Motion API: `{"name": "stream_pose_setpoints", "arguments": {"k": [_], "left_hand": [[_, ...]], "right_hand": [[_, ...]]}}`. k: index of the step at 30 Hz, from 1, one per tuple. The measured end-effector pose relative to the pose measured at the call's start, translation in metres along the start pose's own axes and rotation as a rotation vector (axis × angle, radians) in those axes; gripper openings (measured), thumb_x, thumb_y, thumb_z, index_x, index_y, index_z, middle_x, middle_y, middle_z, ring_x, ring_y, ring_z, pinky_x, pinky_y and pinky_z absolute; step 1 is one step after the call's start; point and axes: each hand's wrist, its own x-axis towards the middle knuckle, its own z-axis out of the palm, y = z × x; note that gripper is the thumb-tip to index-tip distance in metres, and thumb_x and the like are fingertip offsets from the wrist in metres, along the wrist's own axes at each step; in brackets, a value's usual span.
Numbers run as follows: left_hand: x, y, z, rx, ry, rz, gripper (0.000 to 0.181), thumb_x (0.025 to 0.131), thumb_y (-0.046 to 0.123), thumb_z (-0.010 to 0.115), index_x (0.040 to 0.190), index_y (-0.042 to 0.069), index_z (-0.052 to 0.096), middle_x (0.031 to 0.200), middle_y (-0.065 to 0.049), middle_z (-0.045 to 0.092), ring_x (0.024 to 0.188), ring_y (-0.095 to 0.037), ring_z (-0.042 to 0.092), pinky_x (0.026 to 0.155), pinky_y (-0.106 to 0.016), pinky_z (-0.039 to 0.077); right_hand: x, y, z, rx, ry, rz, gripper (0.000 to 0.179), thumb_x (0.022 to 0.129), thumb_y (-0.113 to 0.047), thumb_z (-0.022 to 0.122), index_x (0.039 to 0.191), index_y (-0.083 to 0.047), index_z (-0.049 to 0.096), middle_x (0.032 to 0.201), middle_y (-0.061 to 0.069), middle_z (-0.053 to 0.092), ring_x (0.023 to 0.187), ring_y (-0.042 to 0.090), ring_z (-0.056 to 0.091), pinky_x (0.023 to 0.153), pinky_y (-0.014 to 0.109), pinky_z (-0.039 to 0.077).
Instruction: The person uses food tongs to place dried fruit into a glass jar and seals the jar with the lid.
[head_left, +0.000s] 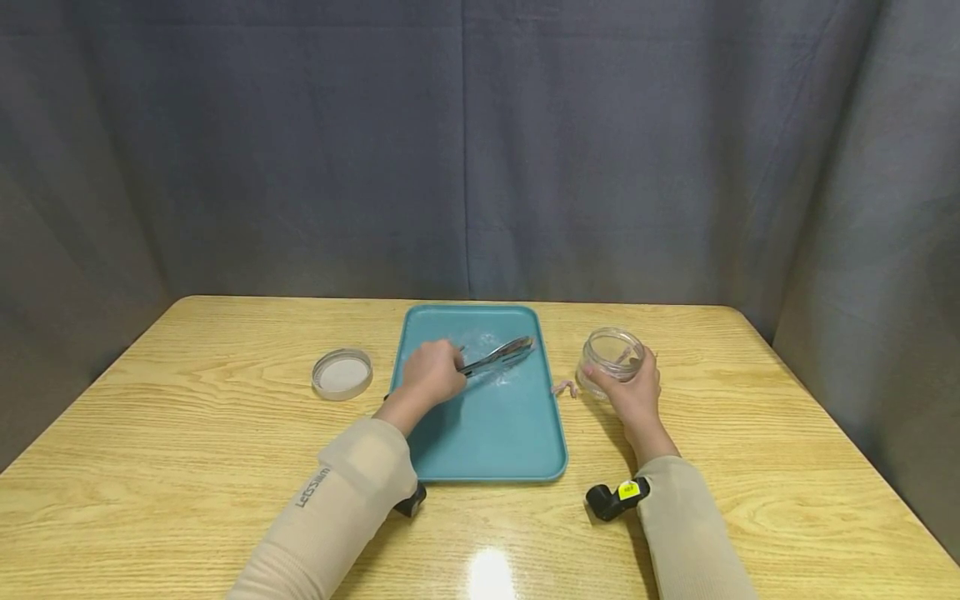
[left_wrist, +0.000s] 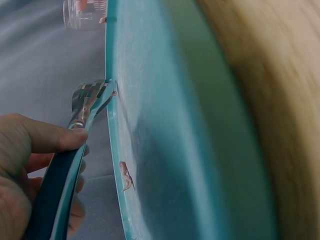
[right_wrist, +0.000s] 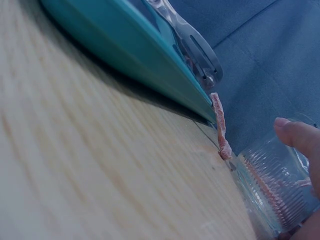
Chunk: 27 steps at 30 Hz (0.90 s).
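My left hand (head_left: 433, 373) grips a pair of metal tongs (head_left: 501, 356) with dark handles, low over the blue tray (head_left: 495, 442). In the left wrist view the slotted tong heads (left_wrist: 89, 102) stand near the tray's far edge. My right hand (head_left: 636, 402) holds a clear glass jar (head_left: 609, 342) without a lid, right of the tray; pinkish strips show inside. One pinkish, sugar-dusted strip (right_wrist: 220, 125) lies against the tray's right edge, between tray and jar. A small pinkish piece (left_wrist: 125, 176) is on the tray in the left wrist view.
A round jar lid (head_left: 342, 375) lies on the wooden table (head_left: 187, 433) left of the tray. White powder (head_left: 487, 342) dusts the tray's far part. A dark curtain (head_left: 465, 150) hangs behind the table. Wrist cameras (head_left: 617, 497) sit on both sleeves.
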Motion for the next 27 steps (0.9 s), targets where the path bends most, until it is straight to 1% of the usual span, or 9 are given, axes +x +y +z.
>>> {"name": "stream_pose_setpoints", "arguments": {"k": [4,7,10,12,14,18,20,23,27], "left_hand": [[-0.001,-0.001,-0.003,-0.024,0.011,-0.004,0.014,0.068,0.007,0.059,0.075,0.013,0.070,0.073,0.000,0.058,0.056,-0.014,0.045,0.045,-0.027,0.034],[-0.001,-0.001,-0.007,-0.031,0.015,-0.003,0.013,0.068,0.006,0.057,0.070,0.012,0.069,0.067,0.001,0.055,0.052,-0.013,0.041,0.042,-0.026,0.030],[-0.001,-0.001,-0.011,-0.040,0.026,0.000,0.015,0.068,0.006,0.056,0.067,0.014,0.068,0.066,0.001,0.056,0.050,-0.012,0.039,0.042,-0.026,0.028],[0.000,0.000,-0.014,-0.051,0.032,0.003,0.014,0.069,0.007,0.056,0.068,0.014,0.068,0.066,0.002,0.056,0.050,-0.013,0.039,0.042,-0.026,0.029],[0.000,0.002,-0.017,-0.067,0.040,0.006,0.014,0.070,0.009,0.058,0.074,0.016,0.070,0.069,0.002,0.058,0.052,-0.013,0.042,0.044,-0.027,0.032],[0.000,0.008,-0.024,-0.095,0.056,0.017,0.013,0.072,0.012,0.060,0.079,0.016,0.070,0.070,0.003,0.058,0.055,-0.015,0.045,0.044,-0.028,0.035],[0.001,0.012,-0.028,-0.100,0.069,0.029,0.012,0.073,0.014,0.061,0.080,0.016,0.070,0.070,0.003,0.058,0.055,-0.014,0.046,0.043,-0.027,0.035],[0.002,0.018,-0.032,-0.100,0.098,0.067,0.011,0.074,0.015,0.061,0.080,0.015,0.070,0.067,0.003,0.058,0.054,-0.014,0.046,0.043,-0.026,0.034],[0.003,0.026,-0.036,-0.100,0.121,0.111,0.009,0.075,0.016,0.062,0.078,0.016,0.070,0.063,0.005,0.056,0.053,-0.013,0.046,0.042,-0.026,0.033]], "right_hand": [[0.000,0.001,0.000,0.001,0.000,0.000,0.091,0.069,-0.024,0.072,0.136,-0.005,0.013,0.130,0.018,0.023,0.119,0.034,0.019,0.094,0.045,0.020],[0.000,0.001,0.000,0.001,-0.001,0.000,0.091,0.069,-0.025,0.072,0.136,-0.006,0.013,0.130,0.018,0.023,0.119,0.034,0.020,0.094,0.045,0.020],[0.000,0.002,0.000,-0.004,-0.001,0.006,0.092,0.069,-0.025,0.072,0.136,-0.006,0.013,0.130,0.018,0.022,0.119,0.034,0.020,0.094,0.046,0.020],[-0.001,0.002,0.000,-0.010,-0.003,0.012,0.092,0.069,-0.026,0.072,0.136,-0.007,0.012,0.130,0.018,0.022,0.119,0.034,0.019,0.094,0.046,0.019],[-0.001,0.002,0.000,-0.012,-0.005,0.017,0.092,0.069,-0.026,0.072,0.136,-0.007,0.012,0.130,0.018,0.022,0.119,0.034,0.018,0.094,0.047,0.019],[0.000,0.002,0.000,-0.011,-0.009,0.023,0.092,0.069,-0.027,0.072,0.136,-0.008,0.011,0.131,0.018,0.021,0.119,0.034,0.017,0.094,0.047,0.018],[0.000,0.001,0.000,-0.013,-0.009,0.024,0.093,0.069,-0.027,0.072,0.136,-0.008,0.011,0.131,0.018,0.020,0.119,0.034,0.017,0.094,0.047,0.018],[0.001,0.001,0.000,-0.019,-0.009,0.027,0.092,0.070,-0.026,0.072,0.136,-0.008,0.011,0.131,0.018,0.020,0.120,0.035,0.016,0.094,0.047,0.017],[0.001,0.000,0.000,-0.023,-0.011,0.021,0.092,0.070,-0.025,0.071,0.136,-0.007,0.011,0.131,0.019,0.020,0.120,0.035,0.016,0.094,0.048,0.017]]}}
